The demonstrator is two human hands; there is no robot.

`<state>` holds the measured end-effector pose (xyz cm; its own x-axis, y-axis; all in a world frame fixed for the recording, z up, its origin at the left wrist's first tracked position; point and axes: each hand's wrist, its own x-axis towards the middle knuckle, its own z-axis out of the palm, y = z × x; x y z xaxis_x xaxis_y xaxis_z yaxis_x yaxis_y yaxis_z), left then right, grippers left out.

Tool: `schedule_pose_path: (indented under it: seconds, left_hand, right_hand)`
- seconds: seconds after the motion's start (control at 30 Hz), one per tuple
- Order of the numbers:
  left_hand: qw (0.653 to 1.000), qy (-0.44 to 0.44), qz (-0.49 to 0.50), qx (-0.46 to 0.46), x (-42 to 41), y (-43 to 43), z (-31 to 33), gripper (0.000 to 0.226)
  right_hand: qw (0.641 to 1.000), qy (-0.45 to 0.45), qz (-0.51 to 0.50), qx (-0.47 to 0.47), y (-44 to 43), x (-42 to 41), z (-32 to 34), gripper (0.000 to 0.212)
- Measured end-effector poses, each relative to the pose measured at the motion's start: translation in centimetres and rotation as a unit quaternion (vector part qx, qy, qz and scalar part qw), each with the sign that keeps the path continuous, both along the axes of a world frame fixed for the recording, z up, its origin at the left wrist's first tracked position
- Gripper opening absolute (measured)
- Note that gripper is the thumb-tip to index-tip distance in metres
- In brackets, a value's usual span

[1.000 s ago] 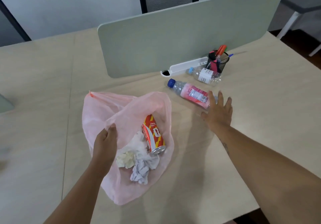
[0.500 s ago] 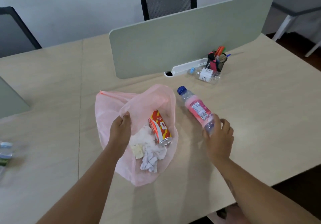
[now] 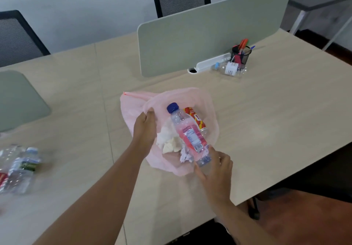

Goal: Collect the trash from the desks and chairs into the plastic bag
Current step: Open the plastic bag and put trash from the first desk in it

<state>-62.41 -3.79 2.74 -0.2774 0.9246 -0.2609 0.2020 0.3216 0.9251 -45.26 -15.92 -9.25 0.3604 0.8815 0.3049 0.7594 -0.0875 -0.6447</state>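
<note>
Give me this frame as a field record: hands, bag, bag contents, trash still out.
left hand: grips the rim of the pink plastic bag, holding it open
right hand: holds the pink-label bottle by its base
bottle position: over the bag mouth, blue cap pointing away, not released
bag contents: red can, crumpled paper
left on desk: clear bottle beside the pen cup; blurred bottles at the left edge

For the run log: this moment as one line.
left hand: holds bag rim | right hand: grips pink bottle over bag | on desk: clear bottle by pen holder
</note>
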Motion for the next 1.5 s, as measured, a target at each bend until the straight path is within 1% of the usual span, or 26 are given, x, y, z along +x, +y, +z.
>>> schedule_pose_path:
  seconds: [0.07,0.13,0.2,0.3,0.4,0.5,0.6,0.7,0.73,0.8,0.83,0.9,1.0,1.03,1.13,1.2,1.27,1.37,1.5]
  left_hand:
    - [1.0,-0.011,-0.006,0.004,-1.0,-0.5,0.2,0.041]
    - [1.0,-0.003,-0.023,0.012,-2.1,-0.9,0.4,0.045]
    - [0.999,0.005,-0.027,0.031,-3.0,-1.2,0.7,0.043]
    - [0.998,0.021,-0.033,0.045,-4.3,-1.4,1.1,0.048]
    - [0.997,0.041,-0.044,0.047,-5.0,-1.6,0.9,0.042]
    - [0.996,0.063,-0.035,0.044,-4.8,-1.4,0.7,0.04]
    - [0.997,0.071,-0.017,0.037,-3.8,-0.7,0.5,0.042]
    - [0.997,0.07,0.002,0.024,-2.2,0.7,0.2,0.045]
    - [0.998,0.065,0.008,0.022,-1.5,1.3,0.1,0.044]
    - [0.998,0.054,0.02,0.018,-0.2,2.6,-0.3,0.039]
    - [0.998,0.052,0.026,0.015,0.4,3.3,-0.5,0.038]
    - [0.998,0.052,0.035,0.013,1.6,4.5,-1.2,0.037]
    - [0.997,0.055,0.049,0.01,3.3,6.2,-1.9,0.041]
    - [0.997,0.056,0.053,0.011,3.8,6.8,-2.0,0.043]
    - [0.996,0.07,0.063,0.011,5.2,8.4,-2.3,0.051]
    - [0.994,0.085,0.064,0.013,5.7,9.4,-2.5,0.054]
    - [0.993,0.106,0.059,0.006,6.0,10.4,-2.7,0.053]
    - [0.989,0.128,0.069,-0.004,6.0,12.0,-2.7,0.044]
    - [0.987,0.143,0.073,-0.004,6.0,13.6,-3.0,0.043]
  right_hand:
    - [1.0,-0.012,0.01,-0.002,0.8,-1.9,0.3,0.073]
    - [0.999,-0.031,0.018,-0.002,1.9,-3.4,0.6,0.07]
    - [0.998,-0.047,0.031,-0.01,3.1,-4.4,0.8,0.067]
    - [0.997,-0.064,0.042,-0.028,4.9,-5.3,0.7,0.066]
    - [0.992,-0.099,0.046,-0.06,6.8,-5.7,0.5,0.066]
    - [0.988,-0.115,0.059,-0.085,8.4,-5.5,0.6,0.068]
    - [0.983,-0.11,0.098,-0.105,10.1,-4.2,0.8,0.07]
    - [0.981,-0.107,0.136,-0.089,11.6,-2.0,1.4,0.07]
    - [0.98,-0.114,0.147,-0.074,12.2,-1.0,1.7,0.067]
    - [0.979,-0.112,0.165,-0.038,13.6,1.5,2.4,0.053]
    - [0.981,-0.103,0.164,-0.019,14.7,3.0,2.7,0.044]
    - [0.988,-0.083,0.129,0.007,17.6,6.3,3.3,0.03]
    - [0.994,-0.077,0.077,-0.03,22.7,11.5,3.9,0.019]
    - [0.992,-0.089,0.07,-0.057,24.4,13.1,4.0,0.021]
    - [0.973,-0.143,0.056,-0.172,28.8,17.4,4.1,0.049]
    - [0.959,-0.169,0.046,-0.223,31.4,19.6,3.8,0.062]
    - [0.955,-0.178,0.042,-0.233,33.8,21.4,3.4,0.067]
    - [0.955,-0.18,0.036,-0.231,37.0,23.5,2.9,0.071]
    - [0.948,-0.197,0.027,-0.249,39.4,25.1,2.0,0.074]
